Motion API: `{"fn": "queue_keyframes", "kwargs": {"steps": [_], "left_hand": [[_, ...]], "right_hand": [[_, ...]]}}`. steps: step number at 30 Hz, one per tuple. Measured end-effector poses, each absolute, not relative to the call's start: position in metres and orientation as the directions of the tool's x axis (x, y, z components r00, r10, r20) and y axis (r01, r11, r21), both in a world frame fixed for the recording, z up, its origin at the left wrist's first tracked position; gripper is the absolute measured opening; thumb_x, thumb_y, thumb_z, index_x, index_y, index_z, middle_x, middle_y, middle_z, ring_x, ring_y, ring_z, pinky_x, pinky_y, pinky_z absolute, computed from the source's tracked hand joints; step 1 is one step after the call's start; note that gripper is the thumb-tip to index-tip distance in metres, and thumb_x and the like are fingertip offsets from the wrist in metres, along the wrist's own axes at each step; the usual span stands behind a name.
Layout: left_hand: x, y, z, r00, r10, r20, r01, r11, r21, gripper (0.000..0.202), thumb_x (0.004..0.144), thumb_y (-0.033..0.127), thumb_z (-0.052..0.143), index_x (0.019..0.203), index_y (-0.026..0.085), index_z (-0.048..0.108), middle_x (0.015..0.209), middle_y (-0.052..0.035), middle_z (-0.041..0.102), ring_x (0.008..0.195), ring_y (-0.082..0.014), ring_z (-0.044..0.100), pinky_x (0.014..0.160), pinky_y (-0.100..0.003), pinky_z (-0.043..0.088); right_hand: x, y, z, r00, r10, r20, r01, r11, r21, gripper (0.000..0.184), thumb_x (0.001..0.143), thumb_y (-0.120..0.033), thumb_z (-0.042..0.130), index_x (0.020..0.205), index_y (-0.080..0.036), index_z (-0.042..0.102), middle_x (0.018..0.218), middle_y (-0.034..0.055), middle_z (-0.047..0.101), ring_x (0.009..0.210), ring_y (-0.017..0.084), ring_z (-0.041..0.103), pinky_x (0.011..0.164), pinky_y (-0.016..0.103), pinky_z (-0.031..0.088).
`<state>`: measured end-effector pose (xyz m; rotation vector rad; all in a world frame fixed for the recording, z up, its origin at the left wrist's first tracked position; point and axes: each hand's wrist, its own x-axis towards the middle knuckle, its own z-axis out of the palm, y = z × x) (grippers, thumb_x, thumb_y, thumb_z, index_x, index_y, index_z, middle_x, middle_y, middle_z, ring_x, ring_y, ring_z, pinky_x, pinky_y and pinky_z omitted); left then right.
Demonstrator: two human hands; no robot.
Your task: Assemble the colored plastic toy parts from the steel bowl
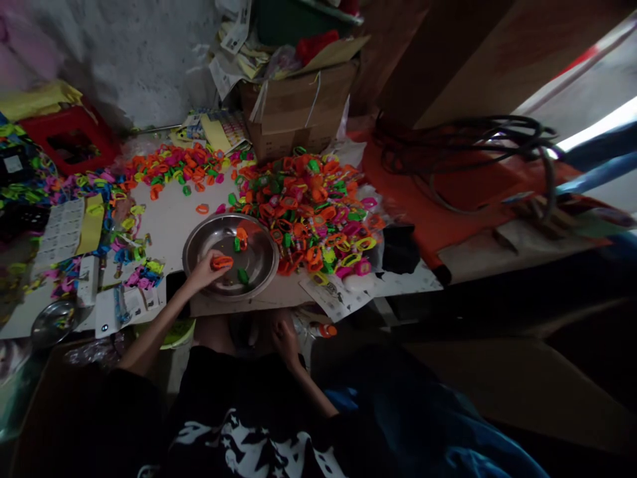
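Observation:
My left hand (206,271) is closed on a small orange plastic toy watch (222,263), held over the left side of a round steel bowl (269,265). Inside the bowl lie an orange and green piece (241,239) and a green piece (243,275). Down below the table edge, my right hand (285,340) rests by my leg with its fingers curled, and nothing shows in it. Just right of the bowl is a big heap of bright toy watches (313,212) in orange, green, pink and yellow.
Behind the heap stands a cardboard box (298,109). More coloured pieces (184,162) spread along the wall towards a red stool (70,139). A small metal bowl (54,323) sits at the left edge. Coiled black cable (468,143) lies on an orange surface at right.

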<state>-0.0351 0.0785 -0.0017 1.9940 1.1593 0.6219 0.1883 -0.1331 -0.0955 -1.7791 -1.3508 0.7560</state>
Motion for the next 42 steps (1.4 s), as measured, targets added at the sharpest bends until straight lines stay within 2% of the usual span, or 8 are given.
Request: {"fn": "queue_keyframes", "kwargs": {"steps": [3, 8, 17, 23, 26, 30, 38, 42], "left_hand": [[-0.028, 0.057, 0.019, 0.525, 0.844, 0.107, 0.352, -0.33, 0.876, 0.051, 0.079, 0.027, 0.063, 0.124, 0.018, 0.041, 0.117, -0.0111, 0.057, 0.109, -0.0175, 0.057, 0.096, -0.036, 0.046], [-0.016, 0.03, 0.054, 0.638, 0.755, 0.152, 0.18, -0.338, 0.924, 0.038, 0.079, 0.025, 0.066, 0.114, 0.017, 0.053, 0.117, -0.0111, 0.056, 0.107, -0.0179, 0.059, 0.096, -0.036, 0.046], [-0.001, 0.003, 0.082, 0.654, 0.744, 0.138, 0.148, -0.306, 0.941, 0.036, 0.075, 0.027, 0.071, 0.105, 0.017, 0.055, 0.105, -0.0083, 0.061, 0.098, -0.0169, 0.06, 0.09, -0.034, 0.048], [0.008, -0.007, 0.087, 0.562, 0.825, -0.058, -0.121, 0.152, 0.981, 0.046, 0.077, 0.032, 0.071, 0.114, 0.02, 0.046, 0.11, -0.0077, 0.06, 0.098, -0.02, 0.063, 0.084, -0.034, 0.052], [0.014, -0.01, 0.09, 0.486, 0.85, -0.203, -0.328, 0.392, 0.86, 0.041, 0.084, 0.032, 0.063, 0.121, 0.024, 0.047, 0.111, -0.0049, 0.059, 0.092, -0.0196, 0.065, 0.076, -0.033, 0.055], [0.023, -0.013, 0.089, 0.432, 0.845, -0.316, -0.514, 0.518, 0.683, 0.019, 0.083, 0.024, 0.062, 0.1, 0.016, 0.059, 0.104, -0.0036, 0.062, 0.093, -0.0173, 0.064, 0.081, -0.033, 0.056], [0.019, -0.018, 0.081, 0.47, 0.823, -0.32, -0.411, 0.525, 0.745, 0.023, 0.082, 0.028, 0.064, 0.101, 0.016, 0.059, 0.105, -0.006, 0.062, 0.098, -0.0188, 0.062, 0.09, -0.038, 0.051], [0.008, -0.018, 0.093, 0.471, 0.878, -0.091, -0.075, 0.142, 0.987, 0.037, 0.079, 0.029, 0.066, 0.114, 0.021, 0.056, 0.122, -0.0072, 0.056, 0.111, -0.0192, 0.055, 0.095, -0.034, 0.046]], "right_hand": [[0.191, -0.139, -0.105, 0.186, 0.982, -0.021, 0.53, -0.118, -0.839, 0.019, 0.082, -0.038, 0.043, 0.073, -0.021, 0.047, 0.062, 0.0052, 0.056, 0.057, 0.018, 0.054, 0.052, 0.027, 0.044], [0.199, -0.146, -0.112, 0.057, 0.996, -0.062, 0.524, -0.083, -0.848, 0.017, 0.074, -0.025, 0.044, 0.086, -0.018, 0.055, 0.073, 0.0083, 0.065, 0.063, 0.019, 0.06, 0.058, 0.029, 0.048], [0.211, -0.125, -0.043, -0.079, 0.992, -0.093, 0.441, -0.049, -0.896, 0.038, 0.084, -0.041, 0.048, 0.106, -0.013, 0.061, 0.081, 0.0067, 0.066, 0.068, 0.014, 0.06, 0.062, 0.024, 0.048], [0.209, -0.096, 0.036, -0.005, 0.998, -0.062, 0.139, -0.06, -0.988, 0.031, 0.082, -0.039, 0.053, 0.104, -0.017, 0.049, 0.071, -0.0003, 0.059, 0.051, 0.009, 0.048, 0.049, 0.02, 0.041], [0.199, -0.082, 0.062, 0.036, 0.998, 0.057, 0.122, 0.052, -0.991, 0.018, 0.08, -0.034, 0.056, 0.082, -0.019, 0.047, 0.068, -0.0021, 0.052, 0.055, 0.008, 0.046, 0.054, 0.02, 0.041], [0.181, -0.071, 0.079, 0.079, 0.987, 0.136, 0.174, 0.121, -0.977, 0.025, 0.077, -0.035, 0.061, 0.094, -0.017, 0.056, 0.079, 0.0013, 0.058, 0.069, 0.012, 0.054, 0.067, 0.023, 0.045], [0.175, -0.062, 0.08, 0.079, 0.984, 0.158, 0.265, 0.132, -0.955, 0.024, 0.077, -0.033, 0.057, 0.094, -0.016, 0.055, 0.075, 0.001, 0.061, 0.066, 0.012, 0.056, 0.061, 0.021, 0.043], [0.187, -0.062, 0.093, -0.015, 0.991, 0.135, 0.37, 0.131, -0.92, 0.019, 0.079, -0.034, 0.054, 0.086, -0.016, 0.054, 0.068, -0.0005, 0.058, 0.06, 0.012, 0.054, 0.057, 0.02, 0.04]]}}
